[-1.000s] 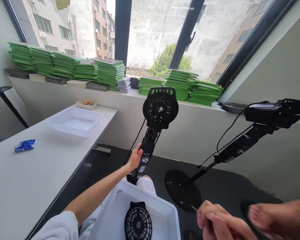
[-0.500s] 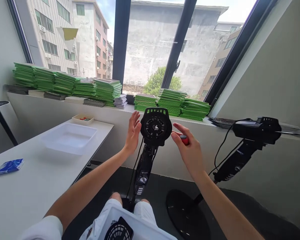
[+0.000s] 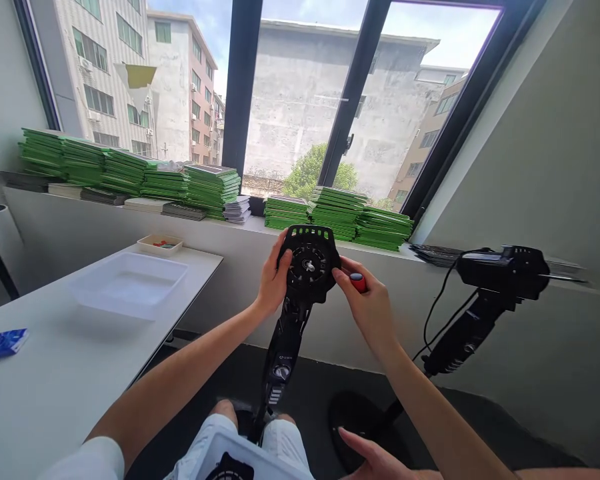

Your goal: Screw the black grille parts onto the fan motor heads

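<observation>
In the head view the black motor head of a stand fan (image 3: 310, 264), its blade and front grille off, faces me with a bare metal shaft at its centre. My left hand (image 3: 274, 277) grips its left rim, thumb in front and fingers behind. On the opposite rim, my right hand (image 3: 365, 293) pinches the edge with thumb and fingers. A red-handled screwdriver (image 3: 359, 283) is tucked in that same hand; its shaft is hidden. Below the head runs the fan's black control column (image 3: 281, 363) with a knob.
Another person's hand (image 3: 375, 460) reaches in at the lower right. A second fan (image 3: 503, 273) stands to the right. On my lap rests a white bin (image 3: 260, 460) holding a black grille (image 3: 230, 467). The table at left (image 3: 55, 387) carries a translucent tray (image 3: 130, 283).
Both hands have closed in from beside the motor head and now hold its rims. A co-worker's hand has appeared at the lower right. The view has shifted slightly.
</observation>
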The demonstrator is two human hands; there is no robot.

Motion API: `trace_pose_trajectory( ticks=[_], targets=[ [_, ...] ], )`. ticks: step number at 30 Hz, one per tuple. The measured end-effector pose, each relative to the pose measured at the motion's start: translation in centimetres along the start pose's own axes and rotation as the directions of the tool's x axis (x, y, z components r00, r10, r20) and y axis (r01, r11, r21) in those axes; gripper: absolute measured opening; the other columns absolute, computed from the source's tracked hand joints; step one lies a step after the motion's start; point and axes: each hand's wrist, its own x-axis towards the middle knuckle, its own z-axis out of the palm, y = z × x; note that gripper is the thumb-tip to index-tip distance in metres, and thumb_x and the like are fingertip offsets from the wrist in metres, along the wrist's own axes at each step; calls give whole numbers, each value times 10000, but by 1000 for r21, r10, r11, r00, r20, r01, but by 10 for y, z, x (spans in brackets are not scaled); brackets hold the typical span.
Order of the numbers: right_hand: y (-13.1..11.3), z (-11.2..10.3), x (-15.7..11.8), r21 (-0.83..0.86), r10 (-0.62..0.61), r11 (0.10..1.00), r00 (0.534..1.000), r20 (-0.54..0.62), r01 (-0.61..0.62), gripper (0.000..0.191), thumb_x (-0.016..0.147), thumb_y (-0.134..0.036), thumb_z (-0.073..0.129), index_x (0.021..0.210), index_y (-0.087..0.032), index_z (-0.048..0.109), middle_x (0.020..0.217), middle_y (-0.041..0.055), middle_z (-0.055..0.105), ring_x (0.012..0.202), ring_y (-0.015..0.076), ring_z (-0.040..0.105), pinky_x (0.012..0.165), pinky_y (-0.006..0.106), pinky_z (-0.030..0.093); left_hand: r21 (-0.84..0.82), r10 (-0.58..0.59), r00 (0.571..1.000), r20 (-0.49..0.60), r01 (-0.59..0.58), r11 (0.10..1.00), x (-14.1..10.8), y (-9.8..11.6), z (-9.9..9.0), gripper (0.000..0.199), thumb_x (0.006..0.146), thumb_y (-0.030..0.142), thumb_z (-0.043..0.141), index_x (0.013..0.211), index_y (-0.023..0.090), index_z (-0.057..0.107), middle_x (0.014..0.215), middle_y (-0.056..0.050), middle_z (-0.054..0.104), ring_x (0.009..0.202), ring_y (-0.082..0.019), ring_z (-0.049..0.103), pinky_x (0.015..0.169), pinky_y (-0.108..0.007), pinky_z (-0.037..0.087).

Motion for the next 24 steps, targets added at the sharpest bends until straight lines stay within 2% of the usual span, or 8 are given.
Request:
trace_pose_trajectory(
  ticks=[11,18,22,24],
  targets=[
    [-2,0,-3,38,5,999,1000,-12,-5,471,832,-534,684,1192,-235,734,1065,51,754,896,176,657,813,317,506,56,31,999,23,-32,998,4,-3,-1,595,999,614,457,1499,291,482,1548,-22,532,1504,-251,403,1247,-380,342],
    [0,0,-1,10,-7,1000,1000,-16,7,460,833,-525,683,1182,-231,740,1059,55,756,870,169,652,764,300,507,34,-2,1000,9,1,999,4,1,1,602,990,629,464,1488,292,494,1550,-23,528,1498,-262,408,1259,-405,323],
    [-1,0,-4,8,-24,1000,999,-31,24,483,850,-561,667,1190,-223,732,1074,67,759,870,173,658,786,315,520,-44,-37,998,45,39,998,4,-1,-2,629,965,647,507,1493,307,488,1566,-18,509,1521,-269,371,1271,-411,302],
    [-2,-1,-9,25,-37,999,997,-62,39,490,863,-574,653,1203,-228,720,1116,79,754,902,181,670,805,319,532,-126,-65,995,72,74,989,3,-4,-5,662,965,670,482,1530,330,431,1580,-12,492,1536,-261,347,1278,-423,287]
  ],
)
